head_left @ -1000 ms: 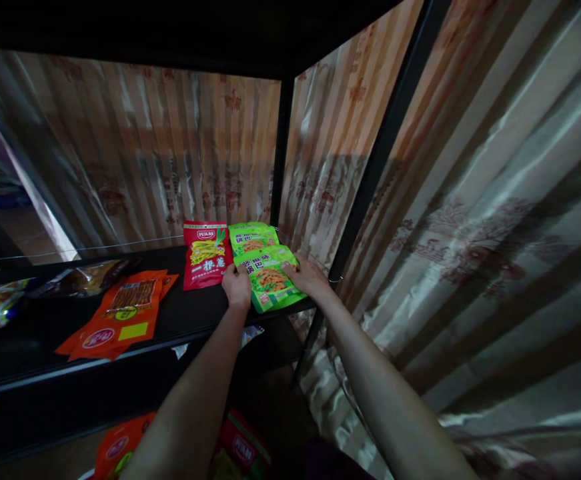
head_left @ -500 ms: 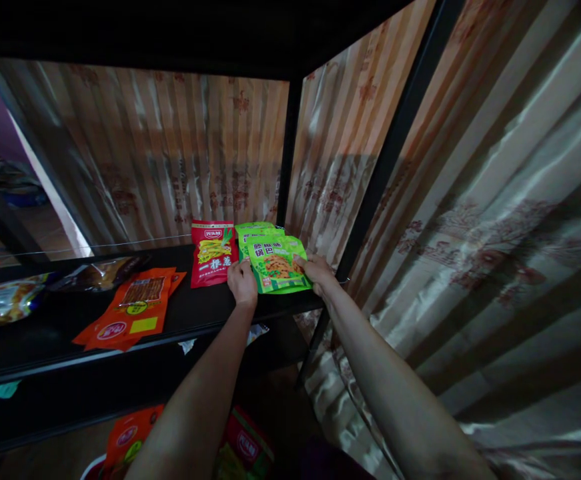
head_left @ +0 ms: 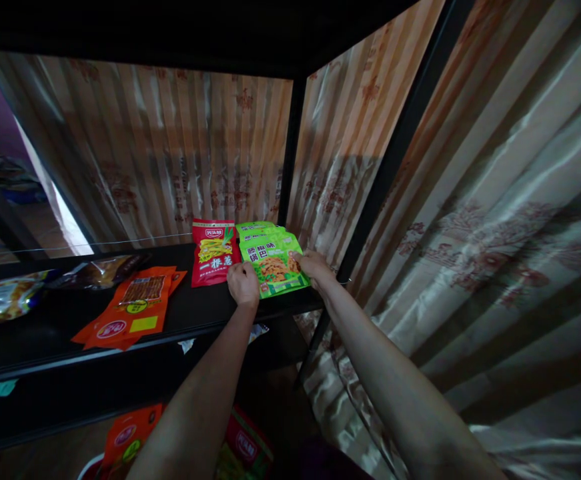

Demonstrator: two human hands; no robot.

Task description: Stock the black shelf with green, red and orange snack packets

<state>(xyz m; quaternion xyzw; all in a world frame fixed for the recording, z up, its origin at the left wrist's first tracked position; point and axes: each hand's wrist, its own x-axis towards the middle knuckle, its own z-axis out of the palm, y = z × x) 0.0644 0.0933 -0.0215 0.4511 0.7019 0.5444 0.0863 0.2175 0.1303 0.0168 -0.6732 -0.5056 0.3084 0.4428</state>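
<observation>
"What's that between your hands?"

"A green bag (head_left: 277, 268), bright and glossy, with big dark characters above a picture of brown, crusty pieces flecked with green. A darker band crosses its bottom."

"Where is it?"

"At the right end of the black shelf (head_left: 183, 308), leaning back, with the tops of more green bags (head_left: 256, 225) showing behind it."

"And your grip?"

"Pinched in from both sides. My right hand (head_left: 316, 268) has its thumb over the front near the right edge; my left hand (head_left: 243, 283) is curled around the lower left edge, fingertips mostly hidden."

"What's nearby?"

"A red bag (head_left: 213, 257) stands just to the left, tilted back. Farther left, orange bags (head_left: 133, 310) lie overlapping. Pleated curtains (head_left: 450, 220) hang around the corner."
</observation>
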